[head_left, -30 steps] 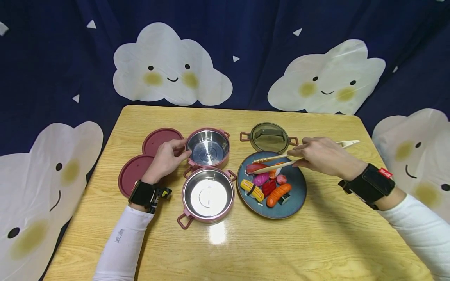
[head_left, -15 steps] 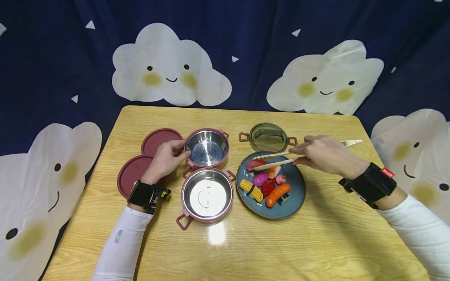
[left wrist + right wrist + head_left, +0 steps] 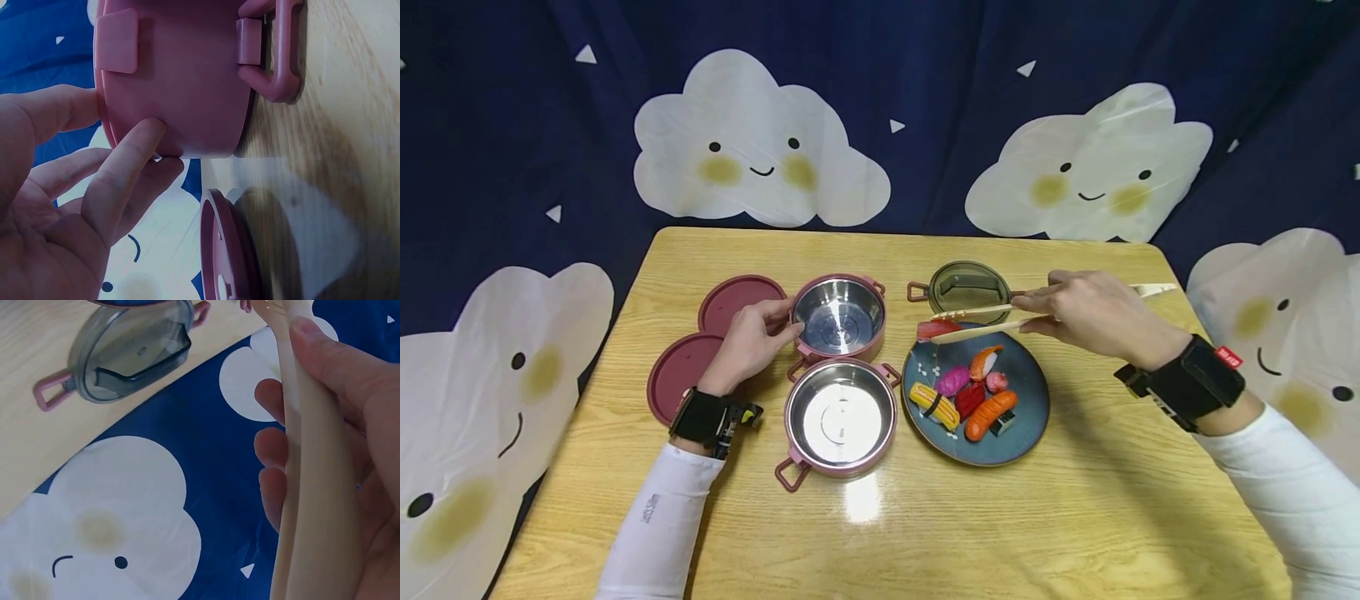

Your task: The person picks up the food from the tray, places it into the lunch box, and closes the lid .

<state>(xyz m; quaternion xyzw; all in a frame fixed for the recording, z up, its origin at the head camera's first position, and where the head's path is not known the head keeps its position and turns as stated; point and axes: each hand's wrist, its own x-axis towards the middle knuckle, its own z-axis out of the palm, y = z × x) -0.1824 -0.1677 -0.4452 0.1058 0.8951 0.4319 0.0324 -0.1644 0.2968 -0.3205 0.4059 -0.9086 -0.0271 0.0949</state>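
Wooden table (image 3: 1075, 517), cloud-patterned curtain (image 3: 925, 50) behind.
Left hand (image 3: 748, 342) curled on far pot (image 3: 842, 321), apparently steadying it; right hand (image 3: 1090, 312) wrapped round tongs (image 3: 977, 332), tips pinching red sushi (image 3: 929, 331) over plate (image 3: 1030, 387).

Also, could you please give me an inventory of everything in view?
tongs: 1, beige, in the right hand
red piece: 1, between the tong tips, near the plate's far edge
plate: 1, blue, right of the pots
toy sushi: about seven, mixed colours, on the plate
pots: 2, pink with silvery insides, mid-table
see-through lid: 1, smoky, behind the plate
round discs: 2, maroon, left of the pots
table: 1, pale wood, beneath
curtain: dark blue, behind
clouds: 4, white, on the curtain
triangles: several, white, around the clouds
wrist devices: 2, black, on the wrists
sleeves: 2, white, forearms
left hand: 1, touching the far pot
right hand: 1, gripping the tongs
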